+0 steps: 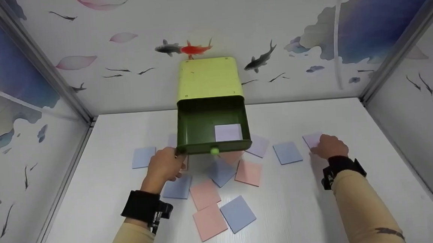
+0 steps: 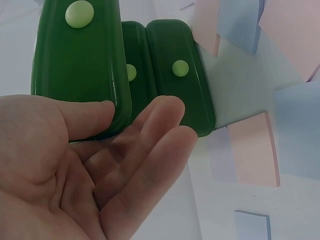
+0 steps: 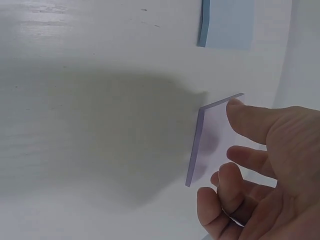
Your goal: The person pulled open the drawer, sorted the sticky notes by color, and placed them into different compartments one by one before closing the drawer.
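Note:
A small cabinet (image 1: 208,77) with a yellow-green top stands against the back wall. Its dark green top drawer (image 1: 195,117) is pulled out, with a lilac square card (image 1: 228,132) lying inside at the right. At the drawer's front left corner my left hand (image 1: 163,165) grips the edge, thumb on the front face and fingers below. Far to the right, my right hand (image 1: 330,147) pinches a thin lilac square card (image 3: 217,132) at the table surface. Its thumb is at one edge, and its curled fingers hide part of the card.
Pink cards (image 1: 210,221), blue cards (image 1: 238,214) and a lilac card (image 1: 258,146) are scattered on the white table (image 1: 289,211), some overlapping. Two lower drawers (image 2: 175,95) of the cabinet are closed. Patterned panels enclose the table at the back and sides.

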`<state>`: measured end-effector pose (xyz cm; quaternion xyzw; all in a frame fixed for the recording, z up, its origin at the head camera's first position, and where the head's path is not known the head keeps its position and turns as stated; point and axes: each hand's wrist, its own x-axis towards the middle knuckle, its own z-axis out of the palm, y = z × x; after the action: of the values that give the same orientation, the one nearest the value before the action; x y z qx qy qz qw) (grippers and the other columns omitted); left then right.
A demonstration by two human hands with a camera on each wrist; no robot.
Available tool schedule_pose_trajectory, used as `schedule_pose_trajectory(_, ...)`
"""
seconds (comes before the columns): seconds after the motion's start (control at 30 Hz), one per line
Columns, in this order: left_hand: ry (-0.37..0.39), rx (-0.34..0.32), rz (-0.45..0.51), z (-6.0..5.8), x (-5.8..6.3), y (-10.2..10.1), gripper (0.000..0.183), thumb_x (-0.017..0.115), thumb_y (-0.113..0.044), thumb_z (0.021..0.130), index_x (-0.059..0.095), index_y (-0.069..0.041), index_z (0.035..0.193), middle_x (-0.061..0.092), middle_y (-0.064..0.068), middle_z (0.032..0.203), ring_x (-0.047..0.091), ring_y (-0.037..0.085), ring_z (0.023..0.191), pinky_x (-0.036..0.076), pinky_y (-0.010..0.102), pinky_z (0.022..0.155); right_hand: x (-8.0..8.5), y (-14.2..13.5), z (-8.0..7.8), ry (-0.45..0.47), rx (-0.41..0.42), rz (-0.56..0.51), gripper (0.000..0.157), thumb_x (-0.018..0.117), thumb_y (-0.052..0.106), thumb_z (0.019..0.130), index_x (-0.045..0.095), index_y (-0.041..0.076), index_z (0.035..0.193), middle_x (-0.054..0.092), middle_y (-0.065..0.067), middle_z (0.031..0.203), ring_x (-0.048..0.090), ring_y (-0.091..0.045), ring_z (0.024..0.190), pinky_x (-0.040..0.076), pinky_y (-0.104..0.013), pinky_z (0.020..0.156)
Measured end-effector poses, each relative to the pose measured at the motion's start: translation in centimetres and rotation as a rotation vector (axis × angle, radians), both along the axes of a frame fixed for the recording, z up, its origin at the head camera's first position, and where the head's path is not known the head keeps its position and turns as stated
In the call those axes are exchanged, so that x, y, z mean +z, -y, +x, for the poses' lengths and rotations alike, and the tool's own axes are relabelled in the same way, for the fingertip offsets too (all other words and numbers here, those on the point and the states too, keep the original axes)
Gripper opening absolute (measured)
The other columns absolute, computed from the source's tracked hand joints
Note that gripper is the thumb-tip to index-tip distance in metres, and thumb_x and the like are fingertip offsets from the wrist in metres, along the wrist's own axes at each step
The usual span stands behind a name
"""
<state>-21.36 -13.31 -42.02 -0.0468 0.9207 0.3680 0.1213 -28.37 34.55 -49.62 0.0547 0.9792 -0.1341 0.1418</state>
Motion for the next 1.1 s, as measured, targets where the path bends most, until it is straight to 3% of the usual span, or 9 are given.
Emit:
schedule_pose_trajectory(0.13,-0.011,0.005,-0.006,0.0,0.0,-0.1,0.032,0.048,-0.024,0.101,0.067,0.002,0.102,0.073,0.013,0.085,0.07,0.019,0.061,0.053,0.028,0.051,-0.6,-0.1,-0.1,0.017,-0.014,-0.003,0.056,0.063,0.035,0.09,0.058,-0.017,0.112,0.065,-0.032,0.097,0.057,-0.028,0.07,0.048,-0.039,0.058)
schedule_pose_trajectory(0.3,-0.012,0.005,-0.015,0.0,-0.1,-0.2,0.032,0.049,-0.025,0.101,0.067,0.001,0.1,0.072,0.008,0.08,0.07,0.019,0.061,0.054,0.03,0.053,-1.1,0.1,0.1,0.022,-0.035,-0.01,0.055,0.063,0.038,0.09,0.061,-0.015,0.101,0.06,-0.02,0.077,0.049,-0.023,0.062,0.041,-0.033,0.052)
schedule_pose_trajectory(0.4,-0.005,0.009,-0.016,0.0,-0.1,-0.2,0.032,0.049,-0.025,0.101,0.067,0.002,0.1,0.071,0.008,0.08,0.07,0.019,0.061,0.054,0.03,0.053,-1.1,0.3,0.2,0.009,-0.028,-0.005,0.055,0.062,0.039,0.091,0.058,-0.014,0.104,0.058,-0.025,0.085,0.05,-0.026,0.066,0.043,-0.036,0.055)
schedule_pose_trajectory(0.6,0.0,0.009,-0.017,0.0,-0.1,-0.1,0.032,0.048,-0.024,0.101,0.067,0.003,0.102,0.071,0.008,0.08,0.069,0.018,0.061,0.053,0.028,0.052,-1.4,0.3,0.3,-0.006,-0.031,-0.001,0.061,0.057,0.037,0.093,0.045,-0.012,0.128,0.05,-0.04,0.115,0.058,-0.045,0.09,0.05,-0.052,0.073)
schedule_pose_trajectory(0.7,-0.005,0.006,-0.023,0.0,-0.1,-0.1,0.031,0.048,-0.023,0.101,0.067,0.001,0.099,0.071,0.007,0.078,0.069,0.018,0.06,0.053,0.028,0.051,-1.7,0.1,0.3,-0.014,-0.045,-0.005,0.057,0.057,0.033,0.093,0.045,-0.01,0.128,0.055,-0.038,0.115,0.06,-0.044,0.09,0.05,-0.049,0.07)
schedule_pose_trajectory(0.93,-0.02,-0.006,-0.033,0.0,-0.1,-0.2,0.03,0.048,-0.022,0.101,0.067,0.001,0.098,0.072,0.008,0.079,0.069,0.017,0.058,0.051,0.027,0.049,-2.5,0.0,0.0,-0.052,-0.061,-0.035,0.034,0.06,0.025,0.091,0.05,-0.004,0.107,0.063,-0.027,0.096,0.054,-0.03,0.068,0.043,-0.037,0.057)
schedule_pose_trajectory(1.0,-0.023,-0.011,-0.037,0.0,-0.1,-0.2,0.03,0.048,-0.022,0.1,0.067,0.001,0.098,0.073,0.01,0.081,0.068,0.017,0.057,0.051,0.027,0.049,-2.6,0.1,0.0,-0.057,-0.062,-0.033,0.037,0.062,0.025,0.09,0.049,-0.006,0.108,0.063,-0.029,0.096,0.056,-0.032,0.069,0.045,-0.04,0.058)
schedule_pose_trajectory(1.1,-0.022,-0.012,-0.043,0.0,-0.1,-0.2,0.031,0.048,-0.023,0.101,0.067,0.001,0.099,0.074,0.011,0.083,0.068,0.017,0.058,0.051,0.027,0.049,-2.6,0.1,0.0,-0.04,-0.069,-0.029,0.055,0.065,0.028,0.087,0.044,-0.012,0.118,0.059,-0.036,0.106,0.061,-0.041,0.081,0.051,-0.049,0.066)
